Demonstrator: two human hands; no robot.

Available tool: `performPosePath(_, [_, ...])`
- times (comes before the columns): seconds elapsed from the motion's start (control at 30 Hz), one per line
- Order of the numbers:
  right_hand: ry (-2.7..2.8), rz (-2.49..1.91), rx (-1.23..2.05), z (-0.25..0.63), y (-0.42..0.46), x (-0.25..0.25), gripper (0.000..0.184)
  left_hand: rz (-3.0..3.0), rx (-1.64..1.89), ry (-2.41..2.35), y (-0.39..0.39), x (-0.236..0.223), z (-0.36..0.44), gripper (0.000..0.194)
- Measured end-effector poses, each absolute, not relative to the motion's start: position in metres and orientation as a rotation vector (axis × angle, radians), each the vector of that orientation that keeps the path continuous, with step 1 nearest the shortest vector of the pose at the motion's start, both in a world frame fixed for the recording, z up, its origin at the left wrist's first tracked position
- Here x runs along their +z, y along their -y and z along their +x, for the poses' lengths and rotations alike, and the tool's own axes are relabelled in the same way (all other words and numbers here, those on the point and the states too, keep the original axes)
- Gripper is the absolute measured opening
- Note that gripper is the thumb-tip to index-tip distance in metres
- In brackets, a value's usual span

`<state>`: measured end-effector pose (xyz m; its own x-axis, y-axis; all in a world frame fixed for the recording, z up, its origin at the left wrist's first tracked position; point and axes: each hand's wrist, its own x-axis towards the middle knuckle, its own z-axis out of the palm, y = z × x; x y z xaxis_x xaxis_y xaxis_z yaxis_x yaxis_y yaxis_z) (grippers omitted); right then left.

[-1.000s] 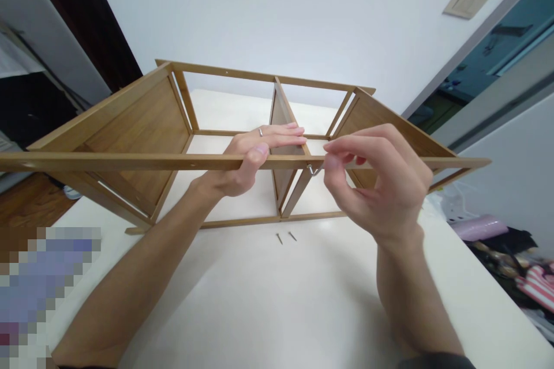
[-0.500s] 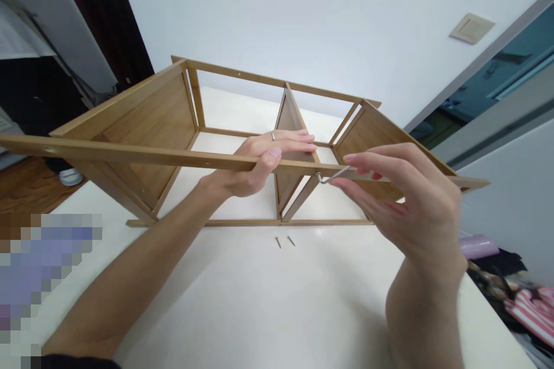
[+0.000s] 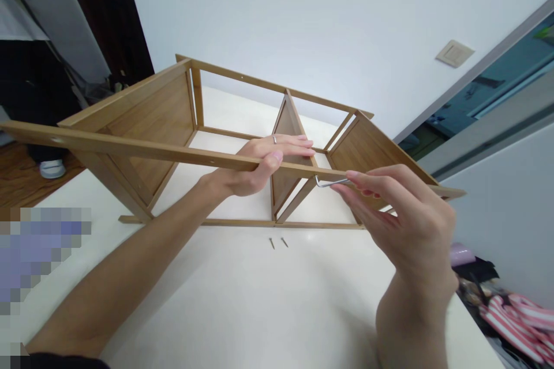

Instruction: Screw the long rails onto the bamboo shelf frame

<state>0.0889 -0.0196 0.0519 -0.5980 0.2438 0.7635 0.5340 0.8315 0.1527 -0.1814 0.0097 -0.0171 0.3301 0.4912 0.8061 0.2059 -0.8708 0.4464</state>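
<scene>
A wooden shelf frame [image 3: 142, 151] lies on its side on the white table, with a middle panel [image 3: 287, 121] and a panel at either end. My left hand [image 3: 264, 164] is wrapped over the frame's near top rail, thumb on the near side, fingers stretched towards the middle panel. Between the thumb and fingers of my right hand [image 3: 389, 207] is a silver Allen key [image 3: 333, 183]. Its short bent end meets the underside area of the rail, close to where the middle panel joins it. The screw head there is too small to make out.
Two loose screws [image 3: 277, 243] lie on the white table [image 3: 242, 305] in front of the frame. Behind stands a white wall with a light switch [image 3: 455, 53]. A person in dark trousers [image 3: 32, 98] stands at the left. Striped cloth [image 3: 515, 320] is at the lower right.
The Allen key's long arm has swung to lie closer along the rail, my right hand turning with it. My left hand keeps its hold. The whole view has shifted slightly.
</scene>
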Motion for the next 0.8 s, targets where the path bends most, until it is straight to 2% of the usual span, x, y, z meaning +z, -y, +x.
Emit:
performPosePath(0.13, [2.203, -0.577, -0.542, 0.0879, 0.0239, 0.0531, 0.018, 2.316, 1.543, -0.647, -0.0098, -0.0179, -0.1821, 0.054])
performPosePath(0.37, [2.222, -0.587, -0.481, 0.0863, 0.0223, 0.0500, 0.018, 2.311, 1.521, -0.668, -0.0081, -0.0172, -0.1827, 0.053])
performPosePath(0.8, [2.246, -0.687, -0.563, 0.0857, 0.0288, 0.0520, 0.009, 2.325, 1.559, -0.652, -0.0074, -0.0158, -0.1812, 0.054])
